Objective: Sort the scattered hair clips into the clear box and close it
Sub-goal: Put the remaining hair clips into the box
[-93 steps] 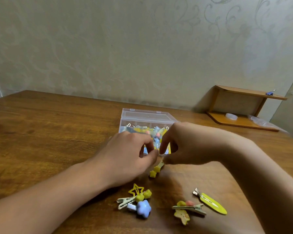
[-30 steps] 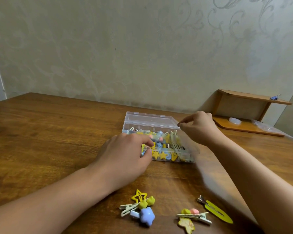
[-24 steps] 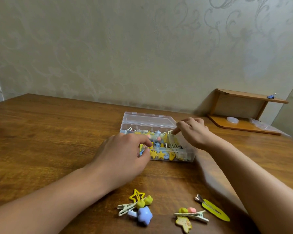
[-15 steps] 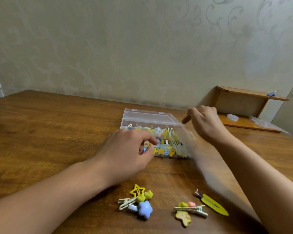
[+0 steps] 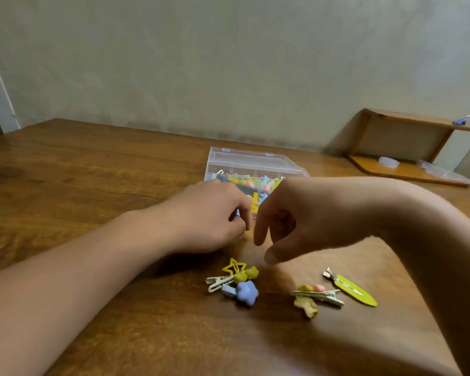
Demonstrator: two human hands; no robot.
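Altogether, two bare hands work over a brown wooden table (image 5: 65, 169), and one clear box (image 5: 251, 164) stands beyond them, its lid up and leaning back. Loose clips on the table form two groups. The left group holds three that can be told apart: a yellow star clip (image 5: 234, 267), a pale clip with two olive beads (image 5: 229, 279) and a blue flower clip (image 5: 245, 292), all touching or overlapping. The right group holds a beaded metal clip (image 5: 319, 293) lying over a tan, oddly shaped clip (image 5: 307, 307), with a lime-green leaf clip (image 5: 354, 291) just beside them. That makes six loose clips, though overlaps leave the count unsure.

The left hand (image 5: 209, 217) rests at the front left of the box, fingers curled inward; whether its grip encloses anything cannot be told. The right hand (image 5: 307, 215) hovers above the table between the box and the loose clips, thumb and forefinger spread apart with nothing between them.

Both hands cover the lower front of the box, so only a strip of mixed yellow, blue and pink clips shows inside, too jumbled to count. A wooden shelf (image 5: 407, 147) stands at the far right, cut off by the frame edge; a small blue item on top and clear items on its base are too blurred to name.
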